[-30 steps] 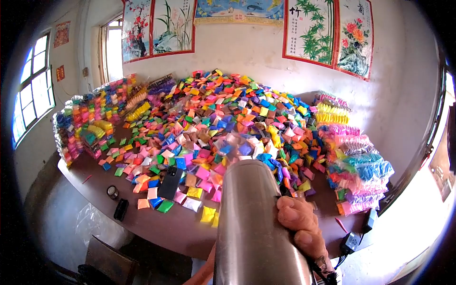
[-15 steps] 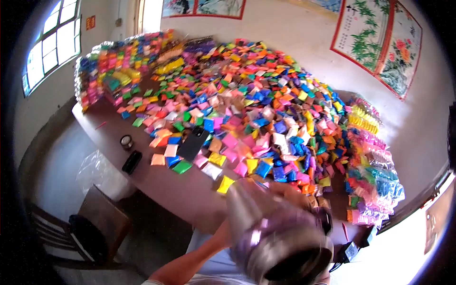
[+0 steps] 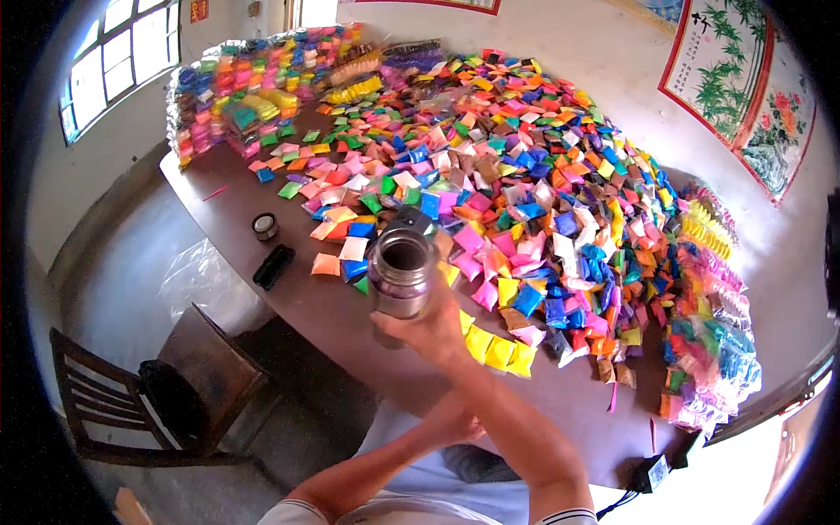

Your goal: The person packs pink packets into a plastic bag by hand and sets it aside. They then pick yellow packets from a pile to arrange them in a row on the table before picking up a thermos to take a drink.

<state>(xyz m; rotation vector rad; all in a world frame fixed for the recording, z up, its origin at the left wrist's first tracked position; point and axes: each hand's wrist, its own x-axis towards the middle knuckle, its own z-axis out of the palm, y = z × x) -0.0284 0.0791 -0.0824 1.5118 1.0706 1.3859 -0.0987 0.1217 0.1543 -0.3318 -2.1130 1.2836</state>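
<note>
My right hand (image 3: 422, 330) is wrapped round the lower body of a metal flask (image 3: 402, 278). Its wide mouth has no lid on it and faces up toward me. The flask is at the near side of the pile of small coloured packets (image 3: 490, 188), partly covering a black phone (image 3: 409, 219). My left hand (image 3: 455, 422) lies low near the table edge, under my crossing right forearm, and its fingers are mostly hidden. Several yellow packets (image 3: 499, 350) lie to the right of my right hand.
A round black-and-silver object (image 3: 264, 227) and a dark oblong object (image 3: 274, 267) rest near the left table edge. Bundled packets stand at the far left (image 3: 262, 87) and right (image 3: 713, 350). A wooden chair (image 3: 210, 367) stands at left, and a black box with cables (image 3: 649, 474) at lower right.
The flask has gone from close in front of the camera, tilted, to farther out over the table. My left arm now crosses beneath the right one, and the camera view has shifted.
</note>
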